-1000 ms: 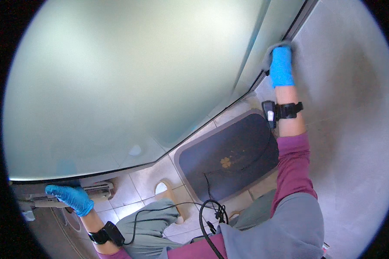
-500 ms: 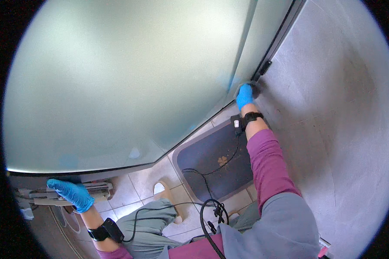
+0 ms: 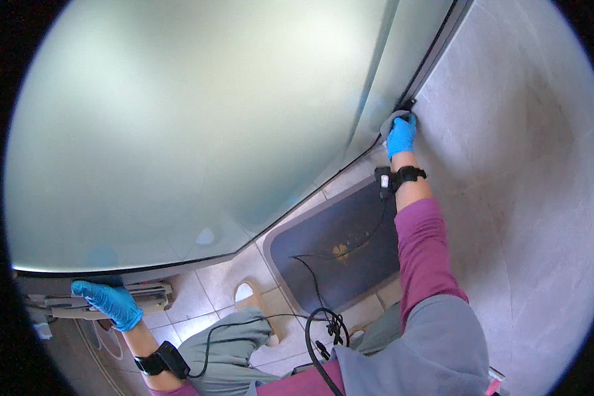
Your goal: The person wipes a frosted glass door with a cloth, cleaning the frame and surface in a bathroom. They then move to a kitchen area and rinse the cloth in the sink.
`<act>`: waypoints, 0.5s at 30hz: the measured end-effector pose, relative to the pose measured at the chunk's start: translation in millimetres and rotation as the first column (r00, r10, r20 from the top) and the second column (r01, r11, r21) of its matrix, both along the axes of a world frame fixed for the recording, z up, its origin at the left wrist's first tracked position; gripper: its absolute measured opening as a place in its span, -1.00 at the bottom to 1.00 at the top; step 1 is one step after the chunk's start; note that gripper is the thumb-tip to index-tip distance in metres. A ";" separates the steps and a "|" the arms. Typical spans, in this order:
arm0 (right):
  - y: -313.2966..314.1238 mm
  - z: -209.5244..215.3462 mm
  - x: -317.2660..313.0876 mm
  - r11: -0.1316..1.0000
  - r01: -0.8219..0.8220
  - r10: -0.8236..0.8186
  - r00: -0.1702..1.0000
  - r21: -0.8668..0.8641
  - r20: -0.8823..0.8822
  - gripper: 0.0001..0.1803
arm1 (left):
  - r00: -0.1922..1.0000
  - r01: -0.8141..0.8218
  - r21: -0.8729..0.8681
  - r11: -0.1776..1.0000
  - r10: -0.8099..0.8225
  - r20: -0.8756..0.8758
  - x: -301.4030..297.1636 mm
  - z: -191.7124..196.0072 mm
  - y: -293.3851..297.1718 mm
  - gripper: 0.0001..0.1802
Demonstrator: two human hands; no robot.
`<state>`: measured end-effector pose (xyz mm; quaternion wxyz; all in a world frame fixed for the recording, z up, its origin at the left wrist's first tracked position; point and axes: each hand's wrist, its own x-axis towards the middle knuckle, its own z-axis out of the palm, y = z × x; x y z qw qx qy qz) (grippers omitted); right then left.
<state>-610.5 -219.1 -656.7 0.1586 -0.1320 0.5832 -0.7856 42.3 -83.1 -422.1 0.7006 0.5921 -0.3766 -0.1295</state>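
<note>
A large frosted glass panel (image 3: 198, 132) with a dark edge strip fills the upper left. My right hand (image 3: 401, 137), in a blue glove, is closed on a grey cloth (image 3: 391, 123) and presses it at the panel's edge, beside a small black fitting (image 3: 409, 104) on the dark metal frame (image 3: 435, 53). At the far left, my gloved left hand (image 3: 111, 303) lies along the panel's grey bottom rail (image 3: 171, 270), fingers stretched out with no object seen in it. Some of its fingers are hidden from view.
A dark grey mat (image 3: 333, 264) with a clover mark lies on the tiled floor (image 3: 211, 287) by my slippered foot (image 3: 247, 294). Grey wall tiles (image 3: 508, 165) rise on the right. Black cables (image 3: 333, 323) loop before me; a shelf-like fixture (image 3: 145, 297) stands behind my left hand.
My right hand has shifted right and slightly up along the panel's edge, and the grey cloth shows more plainly beside it. The left hand has barely moved.
</note>
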 end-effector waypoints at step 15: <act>-29.5 -4.3 -40.5 0.959 0.283 -0.274 0.883 -0.036 -0.382 -0.76 | 0.996 -0.013 -0.003 1.000 0.013 -0.087 -30.7 16.5 0.2 0.04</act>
